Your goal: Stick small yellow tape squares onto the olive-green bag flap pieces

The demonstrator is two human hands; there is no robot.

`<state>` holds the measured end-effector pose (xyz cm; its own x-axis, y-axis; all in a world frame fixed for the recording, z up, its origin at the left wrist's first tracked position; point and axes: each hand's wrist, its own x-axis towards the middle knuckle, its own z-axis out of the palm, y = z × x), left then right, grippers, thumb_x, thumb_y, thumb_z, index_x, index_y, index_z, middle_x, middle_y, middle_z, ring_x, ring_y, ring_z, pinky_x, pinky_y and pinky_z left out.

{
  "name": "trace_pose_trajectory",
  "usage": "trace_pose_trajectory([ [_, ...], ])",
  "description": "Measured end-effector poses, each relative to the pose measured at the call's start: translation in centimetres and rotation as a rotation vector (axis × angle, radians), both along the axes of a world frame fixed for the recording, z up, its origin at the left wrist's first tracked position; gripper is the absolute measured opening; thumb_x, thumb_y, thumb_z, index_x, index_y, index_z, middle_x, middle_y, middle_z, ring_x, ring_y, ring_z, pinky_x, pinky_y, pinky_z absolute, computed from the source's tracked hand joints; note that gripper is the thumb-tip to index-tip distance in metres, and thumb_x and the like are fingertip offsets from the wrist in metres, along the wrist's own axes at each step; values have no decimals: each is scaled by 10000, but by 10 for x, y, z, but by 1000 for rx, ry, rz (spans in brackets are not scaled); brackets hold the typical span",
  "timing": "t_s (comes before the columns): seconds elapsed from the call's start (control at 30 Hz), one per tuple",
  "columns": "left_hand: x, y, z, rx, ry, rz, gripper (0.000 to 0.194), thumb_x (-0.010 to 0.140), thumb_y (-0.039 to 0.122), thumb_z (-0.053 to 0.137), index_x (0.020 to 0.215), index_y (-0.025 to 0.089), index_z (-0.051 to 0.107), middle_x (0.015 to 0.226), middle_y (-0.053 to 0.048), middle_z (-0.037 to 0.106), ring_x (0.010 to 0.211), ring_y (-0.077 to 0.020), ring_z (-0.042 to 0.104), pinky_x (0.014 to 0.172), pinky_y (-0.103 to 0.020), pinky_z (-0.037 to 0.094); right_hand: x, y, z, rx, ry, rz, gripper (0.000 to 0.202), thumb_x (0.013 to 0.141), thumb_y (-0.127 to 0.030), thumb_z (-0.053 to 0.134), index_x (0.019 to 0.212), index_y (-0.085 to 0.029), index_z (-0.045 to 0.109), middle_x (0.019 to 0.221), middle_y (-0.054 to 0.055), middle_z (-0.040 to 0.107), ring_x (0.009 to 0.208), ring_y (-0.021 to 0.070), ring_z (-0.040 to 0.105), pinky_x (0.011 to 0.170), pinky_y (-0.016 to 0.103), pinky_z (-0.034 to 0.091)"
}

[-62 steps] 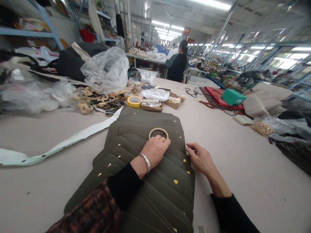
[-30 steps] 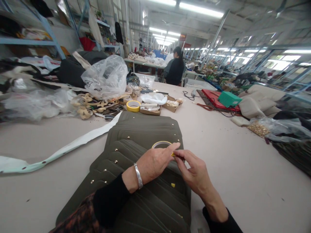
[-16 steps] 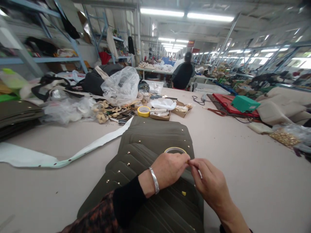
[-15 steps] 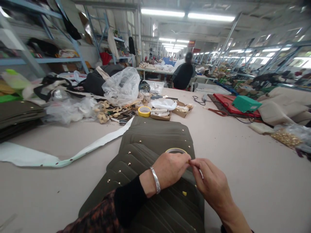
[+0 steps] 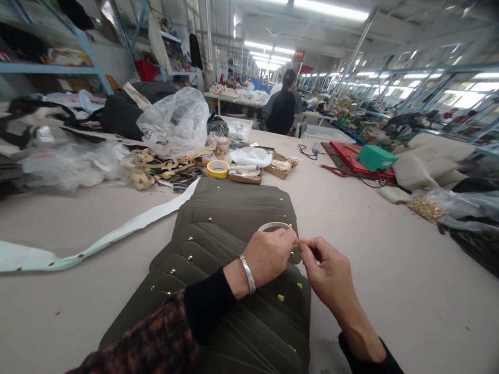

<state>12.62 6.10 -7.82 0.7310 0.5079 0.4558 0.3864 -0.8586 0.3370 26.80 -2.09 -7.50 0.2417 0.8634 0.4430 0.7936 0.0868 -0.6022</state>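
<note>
Two bare hands meet above a spread of overlapping dark green panels on a pale table. The left hand, with a silver bracelet at its wrist, is curled over the near side of a roll of tape, whose far rim arcs beyond the knuckles; the roll lies over the panels, near their right edge. The right hand has thumb and forefinger pressed together in a pinch, just beside the left fingertips; anything between them is too small to tell. Gold studs dot the panels along both sides, and bits of yellow tape stick to them below the hands. To the left, a long white strip runs across the table to the far corner of the panels. Beyond the panels' far edge stand a thicker yellow roll and a small box of gold pieces. At far right, a green box rests on a red case. A seated person appears in the background.
</note>
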Motion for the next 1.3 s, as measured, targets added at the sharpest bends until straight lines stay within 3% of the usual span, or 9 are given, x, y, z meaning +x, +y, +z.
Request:
trace_pose_trajectory([
  [0.2,2,-5,-11,24,-85,-5,218,976,238,336,849,180,503,794,-12,612,727,-147,594,627,-259,453,18,11,-20,-177,405,-54,302,807,-453,585,744,-162,632,543,-6,582,500,131,545,519,254,454],
  [0.33,-2,2,-10,10,125,39,168,968,233,389,888,181,527,817,-23,622,742,-171,604,634,-278,470,38,17,-43,-395,610,44,392,739,-528,632,758,-136,640,572,8,600,493,126,533,504,262,449],
  [0.5,-6,9,-13,-5,395,60,88,924,144,448,928,175,530,865,-53,617,799,-209,597,626,-300,492,39,17,-50,-453,291,81,314,804,-455,555,793,-164,672,614,14,632,554,140,549,526,256,427],
  [0.77,-5,2,-15,-34,419,62,130,933,144,406,903,170,530,882,-75,598,814,-228,590,639,-337,512,26,21,-49,-384,-136,69,235,842,-305,443,791,-205,650,724,31,692,646,182,617,631,299,449],
  [0.93,-6,4,-17,-29,404,75,127,900,109,427,894,164,542,867,-72,615,806,-235,610,647,-345,520,32,19,-47,-396,-285,-29,347,845,-361,520,1156,-219,575,615,-10,660,556,199,616,570,301,439],
  [1.0,-6,4,-17,-34,404,78,139,897,101,419,890,159,545,859,-73,619,795,-233,618,647,-347,523,38,15,-44,-314,-246,-52,341,850,-398,539,1134,-212,575,624,-11,661,548,185,617,566,293,454],
  [1.13,-7,5,-17,-34,392,70,136,890,98,422,884,159,544,856,-78,620,789,-234,624,654,-355,523,44,5,-45,-123,-257,156,189,908,-286,462,906,-203,631,838,53,687,727,165,645,692,284,506],
  [1.23,-8,4,-18,-31,383,71,121,863,82,451,879,162,541,852,-73,619,796,-234,622,656,-350,522,39,5,-50,-135,-405,314,213,908,-202,430,925,-196,642,858,70,668,774,177,637,726,298,517],
  [1.3,-8,4,-18,-25,373,67,115,853,83,465,878,166,541,848,-63,619,793,-231,620,653,-342,521,35,11,-52,-179,-484,306,228,904,-183,421,913,-179,649,823,78,661,745,185,631,707,303,518],
])
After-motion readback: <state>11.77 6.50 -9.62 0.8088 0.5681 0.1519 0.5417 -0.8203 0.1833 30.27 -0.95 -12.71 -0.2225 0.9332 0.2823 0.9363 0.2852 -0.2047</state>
